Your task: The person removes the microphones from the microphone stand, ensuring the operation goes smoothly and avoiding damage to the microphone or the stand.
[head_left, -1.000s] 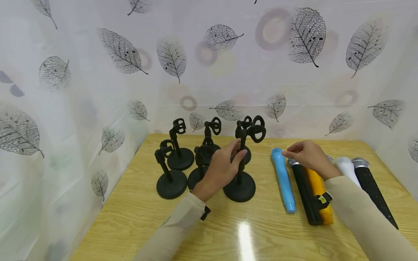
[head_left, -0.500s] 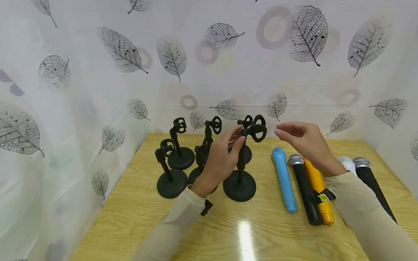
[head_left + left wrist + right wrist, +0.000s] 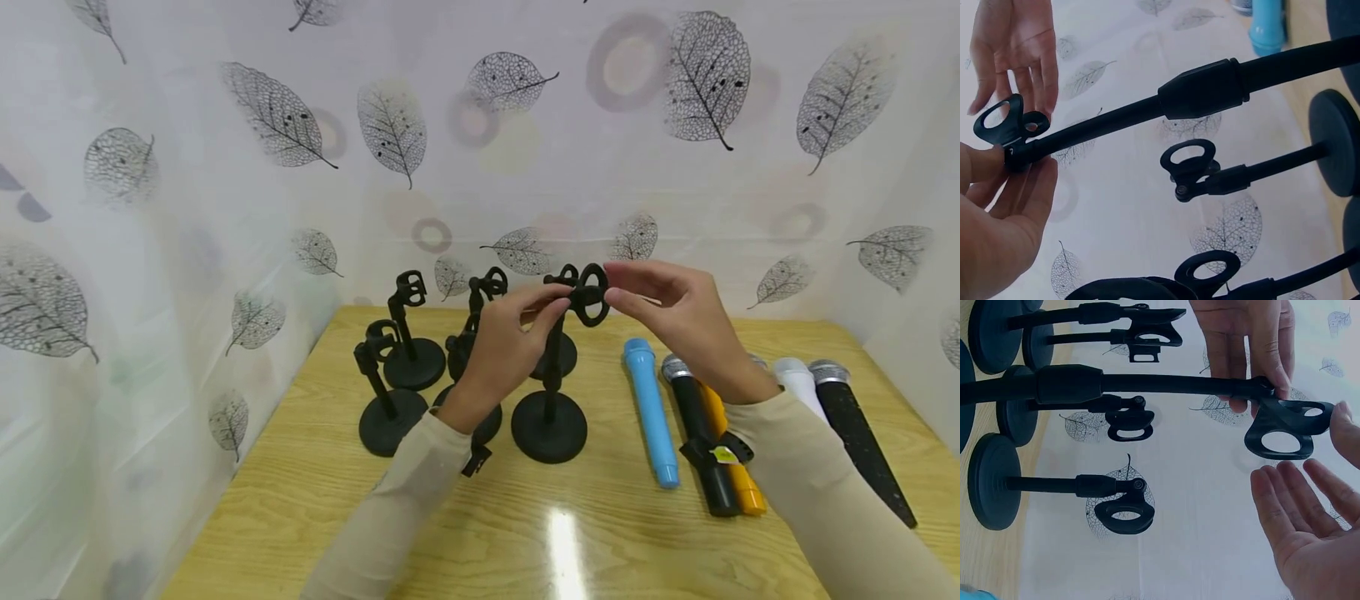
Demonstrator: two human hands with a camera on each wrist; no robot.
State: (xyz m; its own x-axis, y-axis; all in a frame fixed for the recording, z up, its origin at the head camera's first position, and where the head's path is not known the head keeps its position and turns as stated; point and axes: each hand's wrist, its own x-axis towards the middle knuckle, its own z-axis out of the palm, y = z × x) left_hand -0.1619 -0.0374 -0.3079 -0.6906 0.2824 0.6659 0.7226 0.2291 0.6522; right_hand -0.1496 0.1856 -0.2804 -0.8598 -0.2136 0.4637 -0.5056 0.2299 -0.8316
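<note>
A black desk microphone stand (image 3: 550, 429) stands upright in front of me, with an oval-ringed clip (image 3: 1288, 419) on top. My left hand (image 3: 504, 346) pinches the joint just below that clip between thumb and fingers, as the left wrist view also shows. At the clip's right side is my right hand (image 3: 678, 321). Its thumb (image 3: 1344, 428) meets or nearly meets the clip's edge, while the other fingers (image 3: 1291, 497) stretch out just beside the rings, apart from them. Below the right hand lies a light blue microphone (image 3: 651, 412).
Several more black microphone stands (image 3: 393, 421) are grouped behind and left of the held one. Right of the blue microphone lie black (image 3: 708, 467), yellow (image 3: 746, 492), white (image 3: 795, 379) and speckled black (image 3: 862, 442) microphones. A leaf-print sheet (image 3: 555, 192) hangs behind the wooden table (image 3: 480, 550).
My left hand has slid up the pole from its middle to the clip joint. My right hand has risen from above the blue microphone and moved left to the clip.
</note>
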